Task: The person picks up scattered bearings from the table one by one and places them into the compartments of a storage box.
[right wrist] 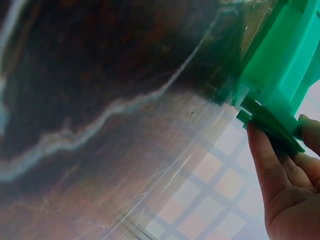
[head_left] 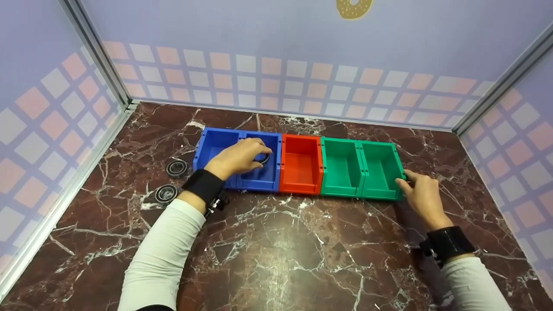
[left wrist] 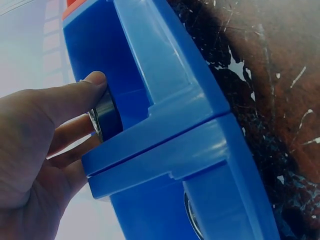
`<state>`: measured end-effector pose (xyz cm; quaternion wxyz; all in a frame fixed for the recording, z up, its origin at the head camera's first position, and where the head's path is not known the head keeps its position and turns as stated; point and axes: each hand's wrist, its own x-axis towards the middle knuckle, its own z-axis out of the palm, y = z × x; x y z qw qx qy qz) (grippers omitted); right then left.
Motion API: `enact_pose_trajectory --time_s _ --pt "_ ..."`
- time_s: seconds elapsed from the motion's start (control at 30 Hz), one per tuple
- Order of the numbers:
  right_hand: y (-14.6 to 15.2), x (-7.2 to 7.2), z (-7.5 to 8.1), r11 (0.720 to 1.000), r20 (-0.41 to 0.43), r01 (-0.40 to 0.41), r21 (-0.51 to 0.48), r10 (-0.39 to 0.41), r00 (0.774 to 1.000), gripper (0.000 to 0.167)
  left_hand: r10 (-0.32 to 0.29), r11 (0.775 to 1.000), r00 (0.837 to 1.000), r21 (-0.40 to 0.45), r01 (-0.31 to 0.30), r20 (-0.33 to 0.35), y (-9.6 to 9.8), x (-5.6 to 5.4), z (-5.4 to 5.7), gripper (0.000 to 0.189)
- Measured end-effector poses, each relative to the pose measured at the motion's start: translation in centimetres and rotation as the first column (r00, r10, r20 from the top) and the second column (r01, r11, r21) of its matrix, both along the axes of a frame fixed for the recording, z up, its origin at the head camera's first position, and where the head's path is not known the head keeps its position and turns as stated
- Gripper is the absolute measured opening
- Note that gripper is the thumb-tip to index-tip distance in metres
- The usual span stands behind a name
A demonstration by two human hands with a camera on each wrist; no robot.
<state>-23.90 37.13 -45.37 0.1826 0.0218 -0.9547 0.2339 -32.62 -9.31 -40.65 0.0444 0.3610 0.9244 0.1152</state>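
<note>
My left hand (head_left: 239,159) is over the second blue bin (head_left: 260,185) from the left. Between thumb and fingers it pinches a round metal bearing (left wrist: 107,117), held on edge within the bin's opening. In the left wrist view, part of another bearing (left wrist: 192,215) shows inside the neighbouring blue bin (left wrist: 150,212). At the far right end of the row, my right hand (head_left: 423,196) grips the outer side wall of the last green bin (head_left: 380,168), thumb at the front and fingers outside.
Two dark bearings, one (head_left: 176,168) behind the other (head_left: 166,193), lie on the marbled table (head_left: 276,259) left of the bins. A red bin (head_left: 301,168) and another green bin (head_left: 341,168) stand mid-row. Patterned panels (head_left: 302,82) enclose the back and sides.
</note>
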Motion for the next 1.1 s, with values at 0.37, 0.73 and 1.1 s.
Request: enact_pose_trajectory --time_s 0.37,0.73,1.1 --pt "0.1 0.1 0.2 1.0 0.025 0.011 0.009 -0.011 1.0 0.04 -0.02 1.0 1.0 -0.011 0.02 -0.017 0.6 -0.4 -1.0 0.042" --pt "-0.1 0.1 0.0 1.0 -0.001 -0.003 0.004 0.003 1.0 0.038 -0.012 0.999 1.0 -0.043 0.011 -0.018 1.3 -0.4 -1.5 0.029" --pt "0.0 0.1 0.1 1.0 -0.004 0.005 -0.001 -0.005 1.0 0.038 0.006 0.998 1.0 -0.063 -0.007 -0.007 1.7 -0.6 -2.0 0.023"
